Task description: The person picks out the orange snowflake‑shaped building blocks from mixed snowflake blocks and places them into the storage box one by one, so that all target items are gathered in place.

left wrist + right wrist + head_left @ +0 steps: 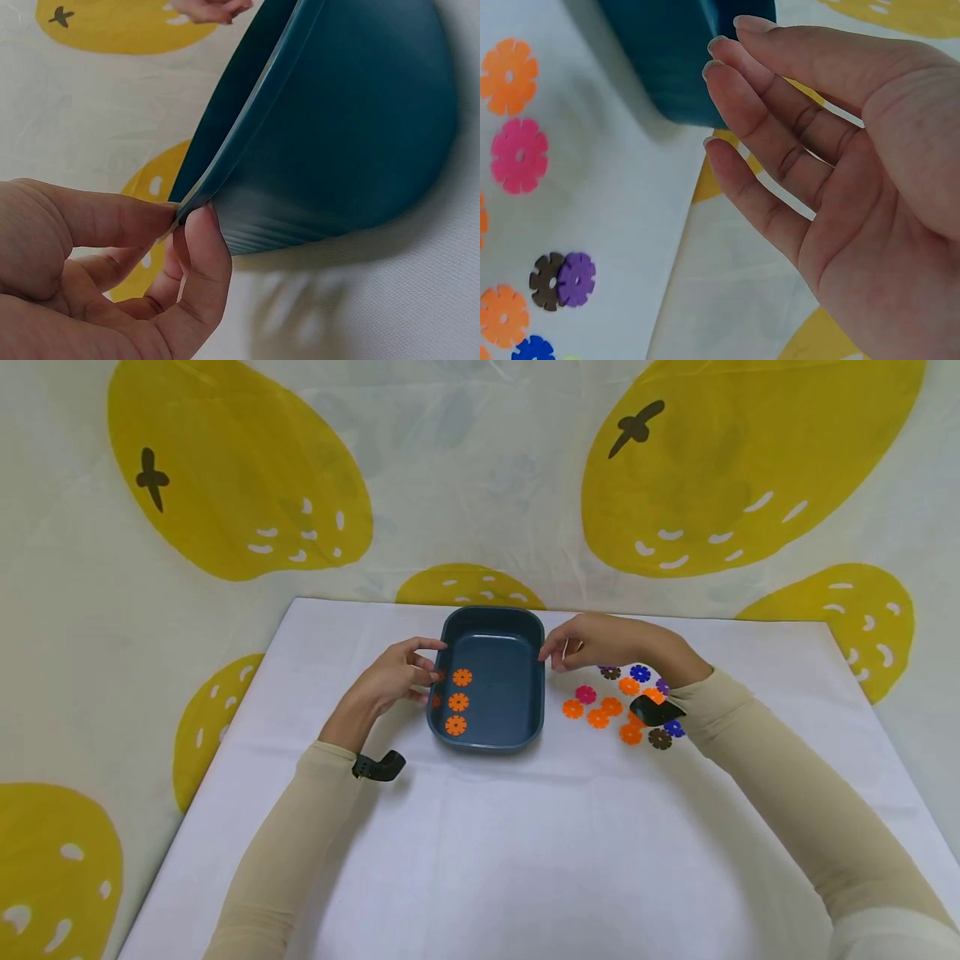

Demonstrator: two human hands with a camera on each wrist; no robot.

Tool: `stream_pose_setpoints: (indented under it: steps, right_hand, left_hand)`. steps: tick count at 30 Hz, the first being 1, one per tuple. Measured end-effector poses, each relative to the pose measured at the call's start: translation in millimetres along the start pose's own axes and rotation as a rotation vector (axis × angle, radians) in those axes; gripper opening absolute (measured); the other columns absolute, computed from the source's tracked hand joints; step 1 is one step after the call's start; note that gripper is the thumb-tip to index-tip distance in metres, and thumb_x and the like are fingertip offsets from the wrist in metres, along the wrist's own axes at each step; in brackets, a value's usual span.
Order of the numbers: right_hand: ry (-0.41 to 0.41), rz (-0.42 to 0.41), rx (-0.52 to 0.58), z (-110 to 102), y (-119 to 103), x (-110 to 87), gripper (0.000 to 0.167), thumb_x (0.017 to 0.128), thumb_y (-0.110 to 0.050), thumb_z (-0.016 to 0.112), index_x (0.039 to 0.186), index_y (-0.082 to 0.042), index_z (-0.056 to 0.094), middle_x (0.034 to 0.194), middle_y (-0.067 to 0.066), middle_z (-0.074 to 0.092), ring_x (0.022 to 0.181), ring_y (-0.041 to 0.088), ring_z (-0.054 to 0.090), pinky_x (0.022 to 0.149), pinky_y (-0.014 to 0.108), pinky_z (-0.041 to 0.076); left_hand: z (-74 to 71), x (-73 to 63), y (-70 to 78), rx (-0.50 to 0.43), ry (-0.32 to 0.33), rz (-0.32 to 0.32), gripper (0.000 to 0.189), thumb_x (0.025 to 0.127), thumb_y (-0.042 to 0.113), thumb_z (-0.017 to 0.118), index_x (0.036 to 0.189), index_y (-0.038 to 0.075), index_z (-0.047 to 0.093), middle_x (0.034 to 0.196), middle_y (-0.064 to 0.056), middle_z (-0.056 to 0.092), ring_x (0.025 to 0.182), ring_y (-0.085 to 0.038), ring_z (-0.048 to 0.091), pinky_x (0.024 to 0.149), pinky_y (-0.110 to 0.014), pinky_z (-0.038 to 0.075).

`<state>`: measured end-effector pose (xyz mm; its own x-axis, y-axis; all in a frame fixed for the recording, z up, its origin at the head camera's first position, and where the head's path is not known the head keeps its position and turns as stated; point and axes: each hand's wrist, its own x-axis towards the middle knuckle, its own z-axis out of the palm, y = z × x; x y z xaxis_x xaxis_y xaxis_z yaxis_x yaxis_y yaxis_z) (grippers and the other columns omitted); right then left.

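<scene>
A dark blue rectangular tray (502,693) sits on the white-covered table. Three orange notched plastic discs (458,702) lie in a column along its left inner side. My left hand (393,677) pinches the tray's left rim between thumb and finger, as the left wrist view shows closely at the rim (225,157). At the right rim hovers my right hand (600,641), its fingers loosely bent; the right wrist view shows the fingertips (724,82) beside the tray's wall (667,67) with nothing gripped. Whether they touch it I cannot tell.
Right of the tray, several loose notched discs lie scattered, among them a pink disc (586,694), an orange disc (572,709), a brown disc (660,739) and a blue disc (640,673). The right forearm partly covers them. A patterned cloth (480,485) hangs behind the table.
</scene>
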<state>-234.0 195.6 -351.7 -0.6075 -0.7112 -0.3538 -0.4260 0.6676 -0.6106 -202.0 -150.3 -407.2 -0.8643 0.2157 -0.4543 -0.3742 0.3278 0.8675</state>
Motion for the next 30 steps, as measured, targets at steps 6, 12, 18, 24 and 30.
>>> stream_pose_setpoints:
  steps: [6, 12, 18, 24, 30]
  right_hand:
    - [0.005, 0.06, 0.026, 1.9, 9.8, -9.9, 0.03, 0.099, -0.017, 0.066, 0.128, -0.013, 0.069, 0.111, 0.009, 0.07, 0.103, 0.024, 0.064, 0.086, 0.037, 0.056]
    - [-0.005, 0.104, 0.064, 6.5, 21.9, -19.9, 0.033, 0.1, -0.017, 0.065, 0.131, -0.009, 0.066, 0.112, 0.013, 0.068, 0.103, 0.033, 0.064, 0.086, 0.048, 0.057]
    - [0.023, 0.104, 0.04, 11.6, 30.5, -28.9, 0.033, 0.097, -0.014, 0.068, 0.129, -0.008, 0.068, 0.11, 0.011, 0.069, 0.102, 0.024, 0.063, 0.089, 0.042, 0.057]
    - [0.03, 0.12, 0.038, 17.7, 38.6, -34.0, 0.033, 0.096, -0.013, 0.069, 0.129, -0.009, 0.068, 0.109, 0.006, 0.07, 0.102, 0.021, 0.063, 0.089, 0.036, 0.057]
    - [0.028, 0.141, 0.061, 24.0, 47.3, -39.5, 0.032, 0.096, -0.012, 0.07, 0.128, -0.01, 0.068, 0.11, 0.005, 0.07, 0.104, 0.021, 0.063, 0.091, 0.037, 0.057]
  left_hand:
    - [-0.1, 0.0, -1.6, -0.006, 0.001, 0.003, 0.055, 0.094, -0.006, 0.059, 0.141, 0.023, 0.055, 0.109, -0.011, 0.051, 0.108, -0.031, 0.06, 0.071, -0.038, 0.058]
    - [0.0, -0.7, -2.0, -0.004, -0.004, 0.008, 0.056, 0.094, -0.006, 0.059, 0.142, 0.023, 0.054, 0.109, -0.011, 0.051, 0.11, -0.032, 0.06, 0.071, -0.038, 0.058]
    - [-0.1, -1.0, -3.2, -0.004, -0.005, 0.015, 0.056, 0.094, -0.006, 0.058, 0.142, 0.023, 0.054, 0.108, -0.011, 0.051, 0.108, -0.031, 0.061, 0.071, -0.039, 0.058]
    - [-0.5, -0.9, -4.2, -0.01, -0.01, 0.023, 0.055, 0.094, -0.006, 0.059, 0.141, 0.022, 0.054, 0.107, -0.011, 0.051, 0.108, -0.031, 0.061, 0.072, -0.039, 0.059]
    - [-0.8, 1.2, -4.7, -0.011, -0.014, 0.033, 0.055, 0.095, -0.006, 0.059, 0.143, 0.021, 0.054, 0.108, -0.011, 0.05, 0.103, -0.029, 0.06, 0.068, -0.036, 0.058]
